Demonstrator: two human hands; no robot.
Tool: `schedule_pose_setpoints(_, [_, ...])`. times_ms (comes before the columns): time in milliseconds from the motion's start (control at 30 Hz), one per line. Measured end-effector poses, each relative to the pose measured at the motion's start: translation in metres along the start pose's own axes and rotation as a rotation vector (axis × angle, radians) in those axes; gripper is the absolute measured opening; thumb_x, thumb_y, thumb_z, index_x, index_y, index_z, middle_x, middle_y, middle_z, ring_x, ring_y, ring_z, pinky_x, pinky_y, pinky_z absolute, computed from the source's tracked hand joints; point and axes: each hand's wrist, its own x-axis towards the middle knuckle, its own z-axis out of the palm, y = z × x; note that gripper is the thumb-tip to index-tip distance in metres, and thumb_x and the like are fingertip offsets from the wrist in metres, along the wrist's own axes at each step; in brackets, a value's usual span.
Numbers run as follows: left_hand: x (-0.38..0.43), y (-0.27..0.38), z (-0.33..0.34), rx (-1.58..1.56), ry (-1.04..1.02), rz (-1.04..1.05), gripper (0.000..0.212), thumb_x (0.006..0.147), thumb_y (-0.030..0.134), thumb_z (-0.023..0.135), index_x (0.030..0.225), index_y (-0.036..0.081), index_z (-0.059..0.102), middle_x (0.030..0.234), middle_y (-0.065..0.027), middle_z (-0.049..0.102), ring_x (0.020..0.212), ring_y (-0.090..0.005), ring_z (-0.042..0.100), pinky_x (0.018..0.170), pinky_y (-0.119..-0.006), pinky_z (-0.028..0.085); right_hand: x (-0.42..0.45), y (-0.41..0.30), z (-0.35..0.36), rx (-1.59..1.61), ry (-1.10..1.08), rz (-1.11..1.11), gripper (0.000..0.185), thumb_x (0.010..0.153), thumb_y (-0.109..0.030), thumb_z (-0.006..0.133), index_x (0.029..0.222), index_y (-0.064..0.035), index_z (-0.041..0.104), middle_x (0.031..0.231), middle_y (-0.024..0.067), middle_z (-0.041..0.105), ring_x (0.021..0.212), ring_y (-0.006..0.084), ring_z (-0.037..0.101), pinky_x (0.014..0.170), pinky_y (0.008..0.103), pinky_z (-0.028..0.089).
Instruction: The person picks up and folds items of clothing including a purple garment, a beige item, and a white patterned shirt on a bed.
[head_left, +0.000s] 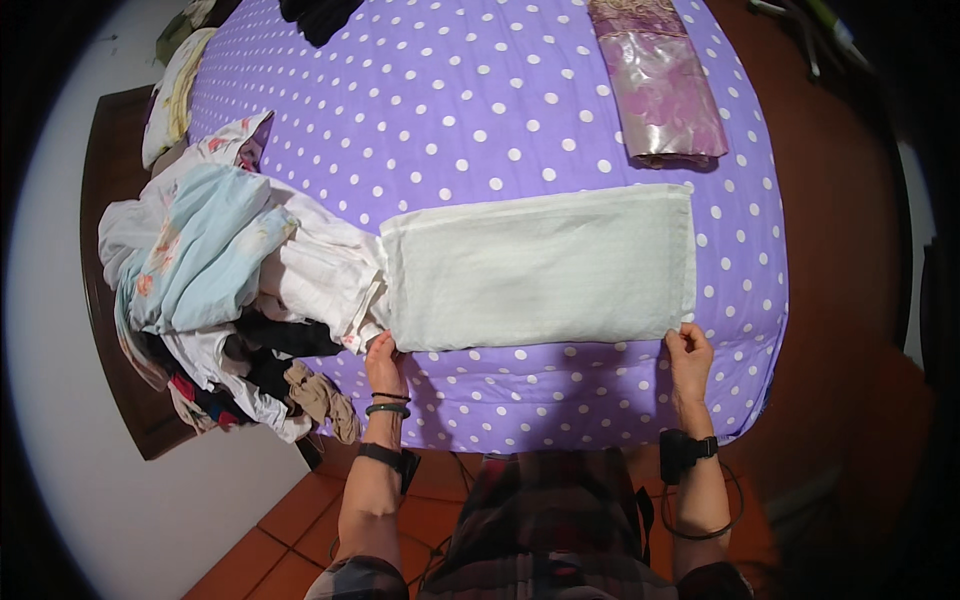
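A pale grey-green cloth (540, 270), folded into a long rectangle, lies flat on a purple bedsheet with white dots (480, 135). My left hand (385, 366) pinches its near left corner between thumb and fingers. At the near right corner, my right hand (688, 356) has its thumb and fingertips closed on the edge. White crumpled fabric (322, 262) touches the cloth's left end, close to my left hand.
A heap of loose laundry, with a light blue flowered cloth (206, 240) on top, fills the bed's left side. Beige fabric (322, 401) lies at its near end. A folded pink satiny textile (664, 97) rests at the far right. Black fabric (322, 15) lies at the far edge.
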Motion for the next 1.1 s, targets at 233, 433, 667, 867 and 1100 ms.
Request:
schedule_pose_setpoints(233, [0.004, 0.03, 0.003, -0.148, -0.326, -0.232, 0.026, 0.089, 0.007, 0.051, 0.114, -0.001, 0.054, 0.085, -0.0039, 0.062, 0.068, -0.0117, 0.057, 0.059, -0.023, 0.046, 0.0, -0.004, -0.001, -0.023, -0.011, 0.01, 0.005, 0.084, -0.005, 0.061, 0.082, -0.003, 0.058, 0.061, -0.0068, 0.043, 0.054, 0.0015, 0.038, 0.043, 0.0174, 0.034])
schedule_pose_setpoints(433, [0.005, 0.048, 0.004, 0.048, -0.434, -0.337, 0.033, 0.087, 0.008, 0.06, 0.119, 0.001, 0.054, 0.084, -0.0044, 0.064, 0.061, -0.0097, 0.056, 0.05, -0.019, 0.043, -0.003, -0.012, 0.001, -0.027, -0.014, 0.009, 0.005, 0.085, -0.005, 0.06, 0.081, -0.0033, 0.057, 0.063, -0.0073, 0.043, 0.055, 0.0016, 0.037, 0.046, 0.0181, 0.032])
schedule_pose_setpoints(667, [0.009, 0.047, 0.015, 0.11, -0.451, -0.269, 0.039, 0.084, 0.004, 0.064, 0.12, -0.003, 0.052, 0.102, -0.0045, 0.065, 0.082, -0.0094, 0.061, 0.076, -0.021, 0.05, -0.002, -0.01, 0.0, -0.046, -0.014, 0.006, 0.004, 0.084, -0.004, 0.06, 0.081, -0.0029, 0.058, 0.064, -0.0078, 0.043, 0.058, 0.0023, 0.036, 0.052, 0.0184, 0.03])
schedule_pose_setpoints(867, [0.006, 0.042, 0.01, 0.392, -0.549, -0.024, 0.028, 0.08, 0.003, 0.065, 0.107, -0.003, 0.062, 0.091, 0.0005, 0.064, 0.075, -0.0052, 0.056, 0.065, -0.019, 0.044, -0.001, -0.007, -0.003, -0.036, 0.009, -0.001, 0.004, 0.084, -0.004, 0.06, 0.08, -0.0029, 0.058, 0.065, -0.0077, 0.043, 0.059, 0.0025, 0.036, 0.052, 0.0185, 0.029])
schedule_pose_setpoints(1100, [0.022, 0.025, -0.022, 0.73, -0.309, 0.037, 0.015, 0.083, 0.012, 0.058, 0.088, 0.001, 0.066, 0.072, 0.0018, 0.06, 0.062, -0.0067, 0.052, 0.057, -0.021, 0.041, 0.007, 0.002, -0.01, -0.169, 0.075, -0.154, 0.005, 0.081, -0.005, 0.059, 0.078, -0.0016, 0.057, 0.064, -0.0067, 0.044, 0.06, 0.0038, 0.039, 0.052, 0.0209, 0.032])
